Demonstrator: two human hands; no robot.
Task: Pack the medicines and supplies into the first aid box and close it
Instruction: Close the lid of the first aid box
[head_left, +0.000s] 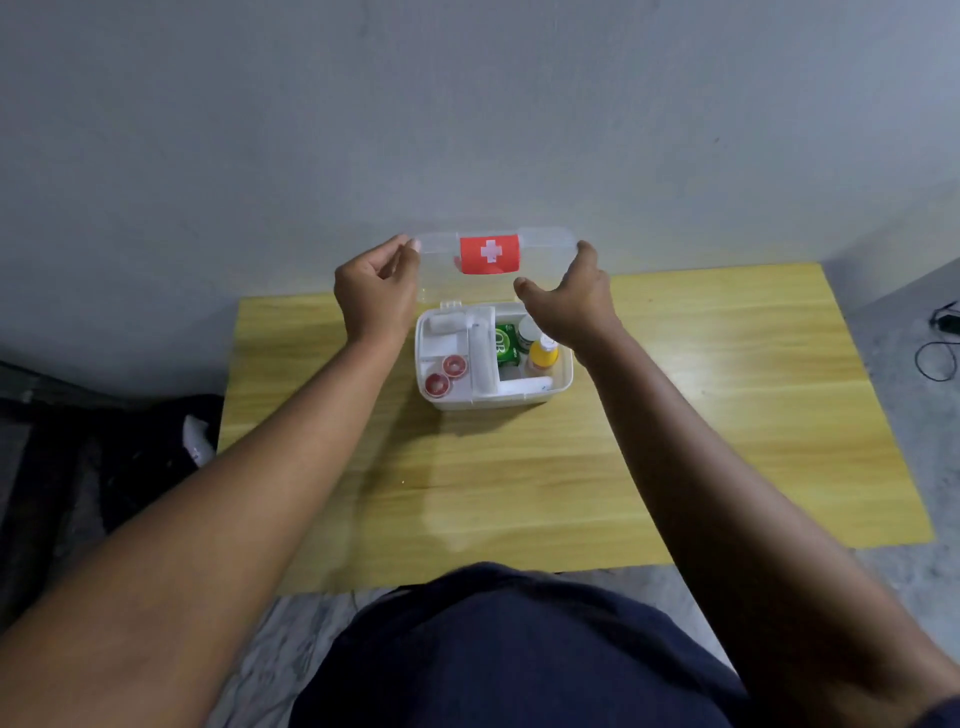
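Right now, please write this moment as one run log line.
stage: closing | lid: raised, clear, red cross label | left hand: on lid's left edge | right hand: at right edge | first aid box: open, packed

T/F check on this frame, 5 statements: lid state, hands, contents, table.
1. The lid is shut on the first aid box. False: it is raised, box open.
2. The left hand and right hand are at the lid's two ends. True.
3. Two red-ringed tape rolls lie in the box's left part. True.
4. The yellow bottle stands on the table outside the box. False: it is inside, right part.
5. A green pack is inside the box. True.
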